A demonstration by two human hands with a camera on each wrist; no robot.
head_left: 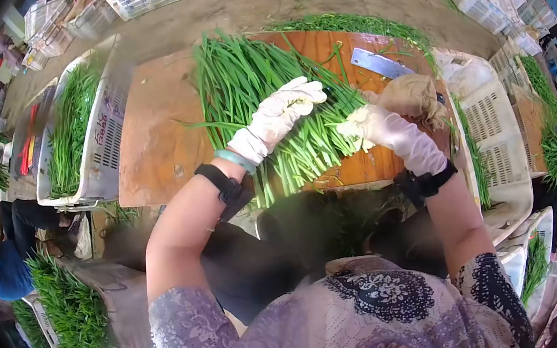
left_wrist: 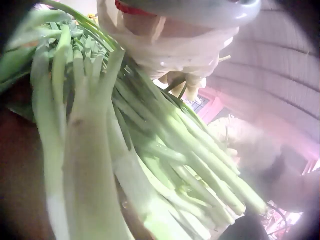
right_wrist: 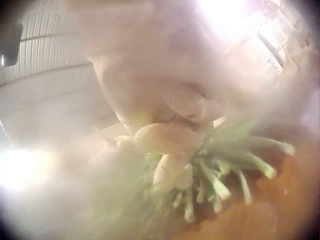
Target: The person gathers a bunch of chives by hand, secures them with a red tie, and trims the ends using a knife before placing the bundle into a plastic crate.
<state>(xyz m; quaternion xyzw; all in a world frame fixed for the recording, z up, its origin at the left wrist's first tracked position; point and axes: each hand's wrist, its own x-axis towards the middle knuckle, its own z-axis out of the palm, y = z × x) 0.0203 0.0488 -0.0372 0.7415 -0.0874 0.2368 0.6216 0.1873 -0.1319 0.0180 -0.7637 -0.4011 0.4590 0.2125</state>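
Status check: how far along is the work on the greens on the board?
Done, apparently: the crate at left already holds greens. In hand: the left hand lies flat on the pile of greens on the board, while the right hand grips its cut ends. Left: the pile looks loose and untied; the cleaver lies apart from both hands.

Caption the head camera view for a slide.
Gloved left hand rests on green onions; right hand grips them on wooden board.

The wooden table (head_left: 154, 141) is carrying a spread pile of greens (head_left: 245, 83), their pale ends pointing toward the near edge. A cleaver (head_left: 380, 62) is lying flat at the far right, with a brown cloth (head_left: 414, 93) just beside it.
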